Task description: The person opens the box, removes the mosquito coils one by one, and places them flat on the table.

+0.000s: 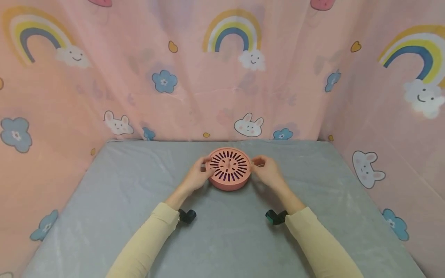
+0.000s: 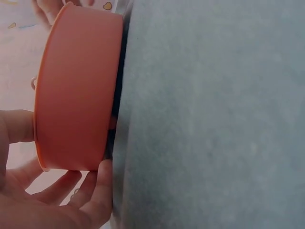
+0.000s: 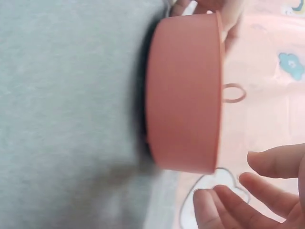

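Observation:
A round coral-pink mosquito coil box (image 1: 228, 185) stands toward the back of the table, its lid (image 1: 228, 165) cut with radiating slots and seed-shaped holes. A small ring (image 3: 234, 93) stands up from the lid. My left hand (image 1: 197, 174) grips the box at its left side, thumb over the lid's edge and fingers (image 2: 99, 188) against the side wall down to the base. At the right side is my right hand (image 1: 267, 170), its thumb and loosely bent fingers (image 3: 224, 205) apart from each other with nothing between them. Dark shapes show through the slots.
Grey cloth covers the table (image 1: 229, 239). A pink curtain (image 1: 194, 104) printed with rainbows, rabbits and flowers hangs behind and along both sides. Each wrist carries a black camera mount (image 1: 187, 216) at the cream sleeve's (image 1: 146, 239) cuff.

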A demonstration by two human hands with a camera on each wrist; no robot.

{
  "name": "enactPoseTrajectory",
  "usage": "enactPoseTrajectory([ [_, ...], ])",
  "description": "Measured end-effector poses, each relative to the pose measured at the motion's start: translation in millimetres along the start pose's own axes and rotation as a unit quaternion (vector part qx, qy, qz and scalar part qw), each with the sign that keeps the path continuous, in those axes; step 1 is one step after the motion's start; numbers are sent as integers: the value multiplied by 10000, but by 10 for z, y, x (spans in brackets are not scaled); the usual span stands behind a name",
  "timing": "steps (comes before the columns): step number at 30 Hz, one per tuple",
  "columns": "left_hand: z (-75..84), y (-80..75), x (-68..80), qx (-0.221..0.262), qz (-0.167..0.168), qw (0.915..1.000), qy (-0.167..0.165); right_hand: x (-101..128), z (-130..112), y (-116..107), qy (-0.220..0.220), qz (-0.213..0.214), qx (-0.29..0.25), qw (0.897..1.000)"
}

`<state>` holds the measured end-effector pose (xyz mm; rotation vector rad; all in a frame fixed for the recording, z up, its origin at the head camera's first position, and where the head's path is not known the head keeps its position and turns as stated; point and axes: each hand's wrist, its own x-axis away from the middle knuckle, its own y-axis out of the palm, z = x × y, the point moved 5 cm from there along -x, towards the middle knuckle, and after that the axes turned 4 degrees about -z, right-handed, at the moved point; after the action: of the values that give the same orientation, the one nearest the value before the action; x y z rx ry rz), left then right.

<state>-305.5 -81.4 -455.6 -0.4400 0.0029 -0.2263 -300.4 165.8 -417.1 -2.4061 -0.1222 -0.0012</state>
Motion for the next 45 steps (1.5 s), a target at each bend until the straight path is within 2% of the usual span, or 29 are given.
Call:
enactPoseTrajectory([
  [2, -1, -4, -9, -35, 17, 10000, 20, 5, -64, -29, -114, 122, 140, 9998],
  [6, -2, -3, -13, -92, -8, 10000, 32, 17, -187, -34, -227, 205, 70, 9995],
  [14, 13, -8, -17, -81, -22, 9999, 107, -61, -344, 151, -394, -28, -797, 9960],
  [24, 19, -21, -23, 6, -15, 10000, 2, -215, -425, 446, -80, -459, -1539, 9870],
  [33, 19, -30, -4, 3, -107, 9999, 70, -313, -410, 580, 321, -759, -2359, 9683],
  [38, 5, -54, 4, 176, -130, 9998, -4, -335, -415, 592, 266, -882, -2426, 9657],
  [45, -2, -70, 13, 270, -140, 9995, -37, -346, -432, 534, 220, -907, -2031, 9747],
])
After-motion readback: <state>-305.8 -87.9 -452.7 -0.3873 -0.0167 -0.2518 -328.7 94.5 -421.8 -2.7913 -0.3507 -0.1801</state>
